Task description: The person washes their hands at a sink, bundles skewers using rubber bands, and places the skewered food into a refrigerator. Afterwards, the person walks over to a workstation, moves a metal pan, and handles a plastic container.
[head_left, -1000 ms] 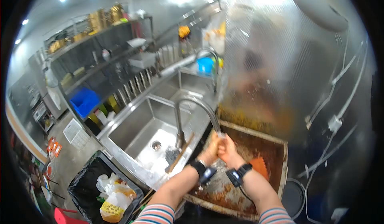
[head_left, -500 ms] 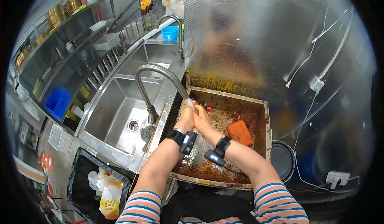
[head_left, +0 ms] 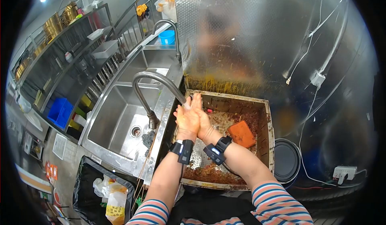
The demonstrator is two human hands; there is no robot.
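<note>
My left hand [head_left: 187, 121] is turned palm up under the spout of the curved metal faucet [head_left: 158, 78], its fingers stretched out. My right hand [head_left: 204, 119] lies against its right side, also palm up, with the fingers extended. Water from the spout runs onto the palms. Neither hand holds anything. Both hands are above the stained, shallow crate [head_left: 268, 122], whose bottom is covered with reddish-brown residue. An orange-red block [head_left: 242, 133] sits inside it to the right of my hands.
The double steel sink [head_left: 113, 122] stands at left, with a dark scrubber [head_left: 149, 138] on its edge. A black-lined bin [head_left: 82, 184] holding plastic bags is below. To the right are a round dark lid [head_left: 286, 160] and a power strip [head_left: 344, 172]. A metal wall [head_left: 257, 44] rises behind.
My hands were pressed together under the spout; now they have turned palm up and opened out side by side. The view has shifted slightly.
</note>
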